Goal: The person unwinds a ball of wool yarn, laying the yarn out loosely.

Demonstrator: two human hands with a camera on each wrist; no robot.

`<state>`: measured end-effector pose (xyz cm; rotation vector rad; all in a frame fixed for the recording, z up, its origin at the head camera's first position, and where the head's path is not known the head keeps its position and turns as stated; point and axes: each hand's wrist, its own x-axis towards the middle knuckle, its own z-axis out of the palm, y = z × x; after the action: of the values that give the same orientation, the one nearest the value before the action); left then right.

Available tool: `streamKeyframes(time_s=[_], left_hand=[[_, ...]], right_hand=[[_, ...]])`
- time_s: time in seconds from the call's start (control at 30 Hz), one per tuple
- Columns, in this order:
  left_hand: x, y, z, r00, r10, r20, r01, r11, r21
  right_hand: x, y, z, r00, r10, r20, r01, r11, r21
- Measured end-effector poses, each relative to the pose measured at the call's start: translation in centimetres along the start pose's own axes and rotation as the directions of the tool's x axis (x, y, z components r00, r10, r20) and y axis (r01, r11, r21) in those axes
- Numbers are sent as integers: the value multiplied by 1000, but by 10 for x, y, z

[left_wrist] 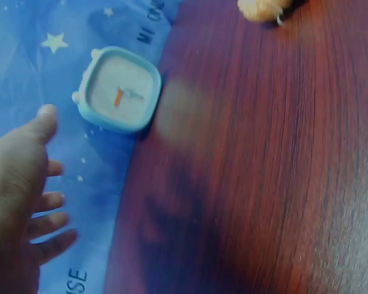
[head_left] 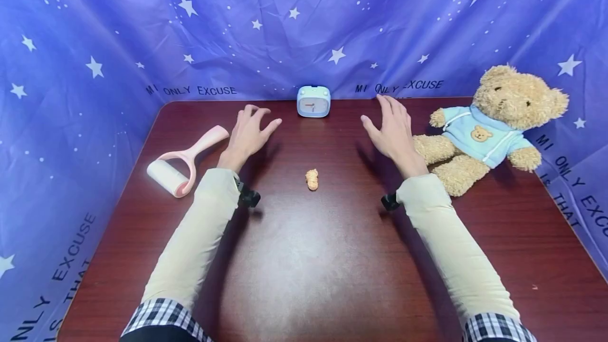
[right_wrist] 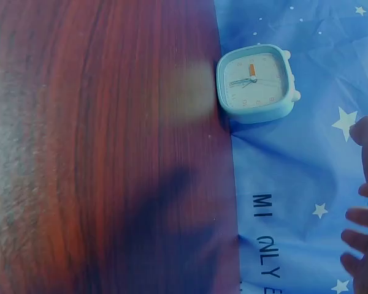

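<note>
Loosely spread and empty, the left hand (head_left: 249, 133) and right hand (head_left: 392, 130) flank 1 blue clock (head_left: 313, 102).

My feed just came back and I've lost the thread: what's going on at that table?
A person's left hand and right hand reach out over the dark red wood-grain table, both empty. The pink-handled lint roller with a white roll lies outside the left hand, and the tan plush bear in a light-blue top is beside the right. Between them, the small light-blue rounded-square clock stands at the far edge, with a small orange-tan lumpy object nearer the person.
</note>
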<state>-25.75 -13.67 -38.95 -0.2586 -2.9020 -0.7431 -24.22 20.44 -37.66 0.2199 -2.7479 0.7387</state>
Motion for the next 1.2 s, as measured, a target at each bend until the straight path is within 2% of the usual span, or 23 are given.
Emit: streamKeyframes(time_s=[0.1,0.17,0.23,0.33,0.47,0.57,0.67,0.73,0.87,1.03,1.2], left_hand=[[-3,7,0,996,57,64,-54,998,-36],[-5,12,2,988,109,109,-100,992,-79],[-7,19,5,975,161,153,-143,982,-127],[-12,29,10,950,208,233,-161,965,-207],[-20,41,17,907,227,355,-130,952,-277],[-25,46,25,864,250,437,-115,943,-312],[-30,48,33,822,270,501,-107,938,-330],[-33,49,38,803,283,525,-120,939,-323],[-36,51,43,793,289,537,-149,946,-288],[-39,53,45,792,301,531,-184,947,-263],[-41,51,48,805,277,525,-145,949,-279]], right_hand=[[-4,0,-2,997,-46,-56,48,998,45],[-7,-1,-2,993,-78,-89,85,994,75],[-10,-1,-2,989,-102,-111,113,989,98],[-14,-3,-1,985,-121,-125,137,982,128],[-19,-4,1,984,-131,-122,148,978,145],[-22,-6,3,982,-145,-120,161,976,144],[-25,-8,3,978,-164,-126,182,973,142],[-26,-9,4,975,-179,-130,197,970,145],[-28,-11,6,970,-199,-140,219,965,146],[-29,-12,8,969,-205,-139,225,963,149],[-31,-11,10,968,-209,-136,229,961,154]])
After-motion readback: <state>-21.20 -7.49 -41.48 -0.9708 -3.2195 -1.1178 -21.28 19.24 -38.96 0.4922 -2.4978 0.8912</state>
